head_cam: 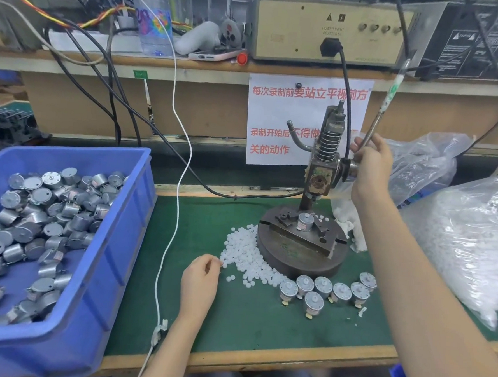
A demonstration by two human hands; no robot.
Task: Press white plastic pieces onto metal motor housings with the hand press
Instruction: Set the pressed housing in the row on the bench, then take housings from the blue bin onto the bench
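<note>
The right hand [370, 163] is up at the right of centre, its fingers wrapped firmly round the lower end of the long lever [381, 114], which slants up toward the upper right. That lever belongs to the hand press [325, 152], a worn column with a coil spring standing on a heavy round base [296, 261]. On the fixture atop that base, right under the ram, sits one metal motor housing [305, 222], upright, with a few white bits scattered beside it. The left hand [200, 275] rests low on the green mat [248, 319], fingers curled, the fingertips drawn together at the edge of the pile of white plastic pieces [246, 255] heaped against the base's left side; I cannot tell if a piece is caught between them. In front of the base stands a row of motors [323, 289], upright. At the left a blue bin [123, 224] holds a jumble of more motor housings [36, 219]. A white cable [182, 169] trails down between bin and pile. Clear plastic bags [471, 245] bulge at the right.
</note>
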